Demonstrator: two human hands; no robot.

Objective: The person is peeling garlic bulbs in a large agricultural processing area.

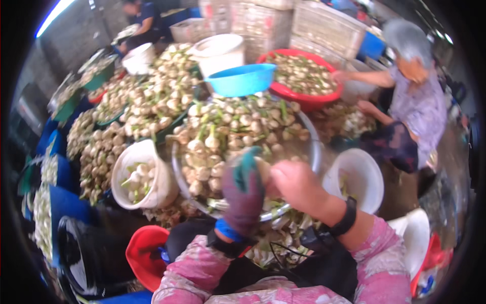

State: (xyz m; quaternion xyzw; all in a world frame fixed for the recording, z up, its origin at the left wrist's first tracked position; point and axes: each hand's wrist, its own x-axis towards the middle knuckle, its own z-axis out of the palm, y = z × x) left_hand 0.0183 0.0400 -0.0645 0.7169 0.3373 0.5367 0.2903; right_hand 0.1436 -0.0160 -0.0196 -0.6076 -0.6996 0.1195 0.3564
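Observation:
My left hand point(244, 190), in a grey and green work glove, is raised over a wide metal basin point(317, 146). Its fingers are curled around something pale, blurred, likely a garlic bulb point(262, 167). My bare right hand point(294, 182) meets it from the right with fingers bent in; whether it pinches anything is too blurred to tell. Garlic bulbs with green stems point(243, 121) are heaped in the basin beyond my hands. A white bucket point(123, 190) at the left holds peeled, whiter bulbs point(140, 178). Another white bucket point(357, 178) at the right has a few green scraps inside.
A blue plastic basin point(241, 81) rests at the heap's far edge. A red tub of bulbs point(334, 97) stands beyond, beside a co-worker point(414, 91). Leafy peelings point(281, 247) lie near my lap. A red container point(142, 258) and a black bin point(87, 250) stand lower left.

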